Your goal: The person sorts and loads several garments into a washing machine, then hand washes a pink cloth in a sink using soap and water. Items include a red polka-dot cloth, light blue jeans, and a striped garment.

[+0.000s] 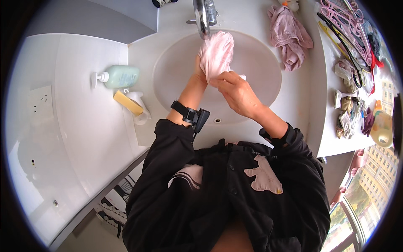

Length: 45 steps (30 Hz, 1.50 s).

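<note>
Under the curved chrome tap (201, 19), a wet light-pink cloth (218, 50) is held up over the oval white washbasin (176, 75). My left hand (199, 68) holds it up from the left side; the cloth covers its fingers, and only the wrist and the edge of the hand show. At the cloth's lower end, my right hand (237, 91) pinches the fabric between thumb and fingers. Drops of water glisten on the back of this hand. Whether water runs from the spout is hard to make out.
Left of the basin lie a pale-green pump bottle (121, 76), a yellow bar (128, 103) and a white holder (141, 113). A crumpled pink garment (289, 37) rests at right. The ledge beyond carries hangers (349, 28), small clothes (348, 116) and a detergent bottle (381, 129).
</note>
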### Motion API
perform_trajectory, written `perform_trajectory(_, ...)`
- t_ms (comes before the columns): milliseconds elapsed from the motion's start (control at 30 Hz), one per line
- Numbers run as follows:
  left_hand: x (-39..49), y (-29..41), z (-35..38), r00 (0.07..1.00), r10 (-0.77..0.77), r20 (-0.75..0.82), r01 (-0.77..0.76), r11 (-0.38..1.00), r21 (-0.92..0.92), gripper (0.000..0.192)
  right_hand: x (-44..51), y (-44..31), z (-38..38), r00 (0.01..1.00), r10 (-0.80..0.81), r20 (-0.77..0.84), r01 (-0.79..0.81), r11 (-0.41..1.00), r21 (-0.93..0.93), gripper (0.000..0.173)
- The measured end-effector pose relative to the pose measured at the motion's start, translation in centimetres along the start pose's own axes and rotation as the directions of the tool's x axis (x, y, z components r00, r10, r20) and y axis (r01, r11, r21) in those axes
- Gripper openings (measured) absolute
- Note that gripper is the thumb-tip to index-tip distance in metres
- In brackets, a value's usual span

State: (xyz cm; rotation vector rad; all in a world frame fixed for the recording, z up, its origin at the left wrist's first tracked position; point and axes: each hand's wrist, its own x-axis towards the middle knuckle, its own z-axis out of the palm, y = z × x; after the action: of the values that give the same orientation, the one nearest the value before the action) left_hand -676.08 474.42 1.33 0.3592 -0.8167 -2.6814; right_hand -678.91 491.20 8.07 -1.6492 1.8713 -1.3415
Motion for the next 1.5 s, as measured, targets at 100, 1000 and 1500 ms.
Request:
perform_trajectory(100, -0.9, 0.7, 1.3, 0.996, -0.093, 0.003, 0.093, 0.989, -0.112, 0.052, -0.8, 0.0, 0.3, 1.0, -0.008, 0.007, 0.008, 0.998, 0.066, 0.035)
perform_trajectory(1000, -2.8, 7.6, 1.2, 0.944, 0.224, -0.244, -0.252, 0.964, -0.089, 0.051, -3.0, 15.6, 6.9, 0.719, 0.656, 0.228, -0.636, 0.754, -0.162, 0.1)
perform_trajectory(1500, -4.3, 10.6, -2.8, 0.906, 0.342, -0.25, -0.371, 0.925, -0.082, 0.047, 0.0, 14.7, 1.3, 0.585, 0.679, 0.443, -0.585, -0.025, 0.811, 0.041)
